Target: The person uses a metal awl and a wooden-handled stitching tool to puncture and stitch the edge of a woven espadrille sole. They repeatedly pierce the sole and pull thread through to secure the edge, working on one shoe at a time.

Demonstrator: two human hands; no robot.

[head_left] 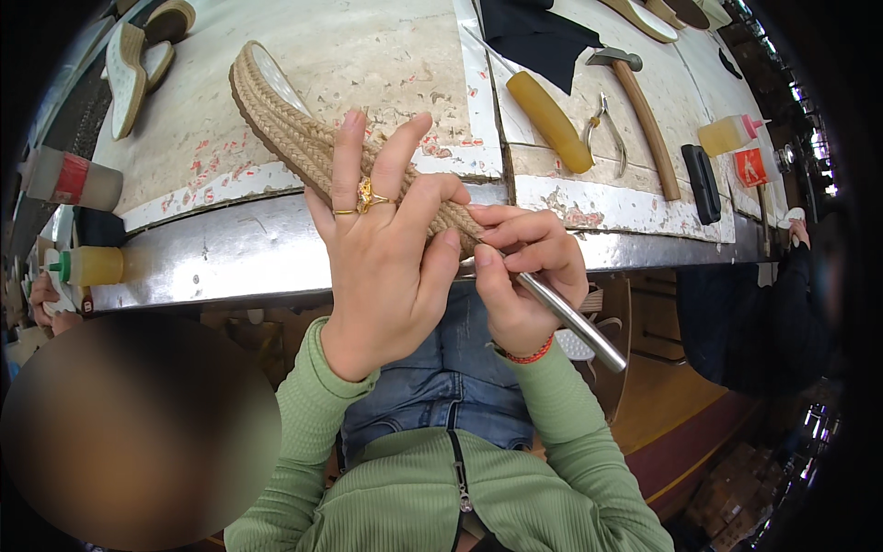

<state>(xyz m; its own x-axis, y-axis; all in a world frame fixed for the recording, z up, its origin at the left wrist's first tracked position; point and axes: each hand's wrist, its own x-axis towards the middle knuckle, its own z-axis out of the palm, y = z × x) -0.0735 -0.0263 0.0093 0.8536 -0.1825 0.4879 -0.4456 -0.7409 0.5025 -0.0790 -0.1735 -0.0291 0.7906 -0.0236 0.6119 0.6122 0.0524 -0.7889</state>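
A wedge shoe sole [287, 129] wrapped in tan braided rope lies slantwise over the table's near edge, its narrow, pale-lined end pointing to the far left. My left hand [382, 235] grips it from above, fingers straddling the braid and thumb along the near side. Pinched in my right hand [538, 262] is a slim silver metal hand tool [579, 327]. Its handle slants down to the right, while its tip is at the sole's near end, mostly hidden by my fingers. My right fingertips also touch the braid there.
To the right lie a yellow-handled tool [550, 120], pliers [602, 133], a hammer [651, 124], a black case [701, 184] and bottles [727, 136]. At left are more soles [126, 78], a red-labelled container [78, 179] and a green-capped bottle [92, 265]. Black cloth [543, 41] lies at the back.
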